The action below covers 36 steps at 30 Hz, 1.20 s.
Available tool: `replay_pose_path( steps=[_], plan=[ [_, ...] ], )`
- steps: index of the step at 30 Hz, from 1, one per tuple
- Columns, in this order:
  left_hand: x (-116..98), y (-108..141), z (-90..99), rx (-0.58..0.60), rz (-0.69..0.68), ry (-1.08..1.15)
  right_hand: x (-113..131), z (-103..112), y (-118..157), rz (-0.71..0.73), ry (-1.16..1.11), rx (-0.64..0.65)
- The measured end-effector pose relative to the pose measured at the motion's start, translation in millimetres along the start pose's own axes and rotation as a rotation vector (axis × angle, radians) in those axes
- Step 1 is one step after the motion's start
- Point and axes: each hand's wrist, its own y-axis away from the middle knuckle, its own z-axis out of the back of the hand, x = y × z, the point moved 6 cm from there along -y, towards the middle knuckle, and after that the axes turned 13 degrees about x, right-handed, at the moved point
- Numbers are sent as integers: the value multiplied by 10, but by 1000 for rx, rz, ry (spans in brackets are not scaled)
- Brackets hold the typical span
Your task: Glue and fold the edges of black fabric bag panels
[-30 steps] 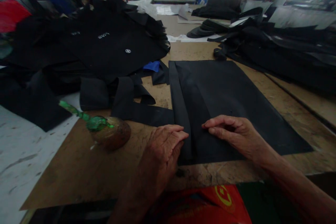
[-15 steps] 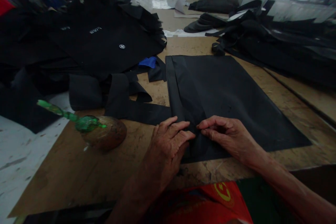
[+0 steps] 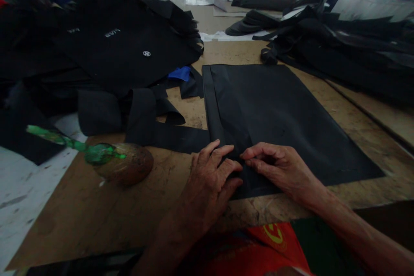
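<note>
A flat black fabric panel (image 3: pixel 274 108) lies on the board in front of me, with a folded band (image 3: pixel 213 108) along its left side. My left hand (image 3: pixel 211 181) rests on the near end of that band, fingers bent and apart. Just to its right, my right hand (image 3: pixel 281 166) has thumb and forefinger pinched at the panel's surface, apparently on a fold of the fabric; the fingertips hide the exact spot. A black fabric strip (image 3: pixel 181 137) runs leftward from beside the band.
A brown rounded object (image 3: pixel 134 168) with a green handle-like piece (image 3: pixel 100 153) sits at left on the brown board (image 3: pixel 97 220). Black fabric pieces (image 3: pixel 129 56) with white print are heaped at far left, by a blue scrap (image 3: pixel 180 73). More black fabric (image 3: pixel 339 51) lies right.
My left hand's thumb and fingers have spread slightly on the fabric. My right hand keeps its pinch, shifted barely leftward. The view has moved a little.
</note>
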Motion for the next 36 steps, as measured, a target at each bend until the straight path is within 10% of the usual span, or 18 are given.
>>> replay_pose_path(
  steps=[8, 36],
  plan=[
    [57, 56, 130, -189, 9, 24, -7, -5, 9, 8, 34, -26],
    [-17, 19, 64, -119, 7, -47, 18, -18, 49, 61, 94, -124]
  ],
)
